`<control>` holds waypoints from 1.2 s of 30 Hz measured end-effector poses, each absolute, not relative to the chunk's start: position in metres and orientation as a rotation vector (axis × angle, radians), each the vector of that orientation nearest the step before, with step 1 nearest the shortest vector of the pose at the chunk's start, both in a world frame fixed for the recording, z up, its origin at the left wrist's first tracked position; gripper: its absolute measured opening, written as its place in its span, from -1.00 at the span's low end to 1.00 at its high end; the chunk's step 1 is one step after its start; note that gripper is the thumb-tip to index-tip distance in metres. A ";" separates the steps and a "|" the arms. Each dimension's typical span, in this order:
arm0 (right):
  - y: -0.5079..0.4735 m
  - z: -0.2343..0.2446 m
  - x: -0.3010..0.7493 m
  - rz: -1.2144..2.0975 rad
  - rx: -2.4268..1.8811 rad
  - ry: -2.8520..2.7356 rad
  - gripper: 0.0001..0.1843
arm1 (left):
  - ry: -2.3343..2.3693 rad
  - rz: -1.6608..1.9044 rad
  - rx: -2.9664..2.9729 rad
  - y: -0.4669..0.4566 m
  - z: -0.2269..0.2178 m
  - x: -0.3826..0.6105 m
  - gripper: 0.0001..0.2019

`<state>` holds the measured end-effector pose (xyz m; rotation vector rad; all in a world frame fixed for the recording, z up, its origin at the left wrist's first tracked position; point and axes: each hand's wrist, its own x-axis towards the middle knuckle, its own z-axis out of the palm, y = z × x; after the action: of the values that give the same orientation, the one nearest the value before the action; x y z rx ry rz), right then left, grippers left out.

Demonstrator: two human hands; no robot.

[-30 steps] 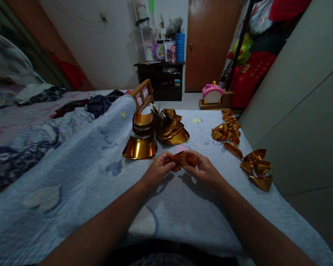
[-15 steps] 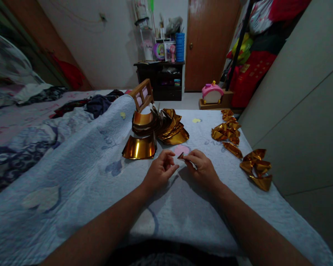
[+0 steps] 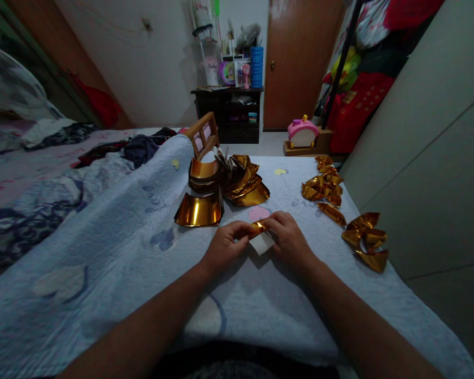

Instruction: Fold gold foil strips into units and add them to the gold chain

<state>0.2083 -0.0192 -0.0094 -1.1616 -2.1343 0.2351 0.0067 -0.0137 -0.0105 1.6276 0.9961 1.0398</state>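
Between my hands is a small sheet of gold foil paper, its white back facing me and a shiny gold strip along the top. My left hand pinches its left side between thumb and fingers. On the right side, my right hand grips it, with the fingers over the upper edge. Beyond my left hand lies a fanned stack of gold foil sheets. Several folded gold foil pieces rest at the right edge of the bed, with more folded pieces farther back.
A pale blue quilt covers the bed and rises in a ridge at left. A small wooden frame stands behind the stack. Clothes lie at left. A pale cabinet borders the right side.
My left hand has moved right and closed on the foil paper. The paper, seen as a small tip before, now shows its white back and gold strip between both hands.
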 end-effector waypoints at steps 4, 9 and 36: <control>-0.016 -0.011 0.215 0.290 -1.280 -2.129 -0.69 | 1.025 0.932 1.642 -0.011 -0.014 0.007 -0.85; -0.014 -0.012 0.220 0.327 -1.328 -2.203 -0.74 | 1.127 0.848 1.904 -0.011 -0.015 0.004 -0.81; -0.014 -0.018 0.223 0.259 -1.407 -2.226 -0.55 | 1.142 0.707 2.339 -0.013 -0.016 -0.001 -0.71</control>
<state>0.2230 -0.0140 -0.0183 -1.4068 -2.2263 0.2591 -0.0015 -0.0130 -0.0156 2.3387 1.1425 0.7073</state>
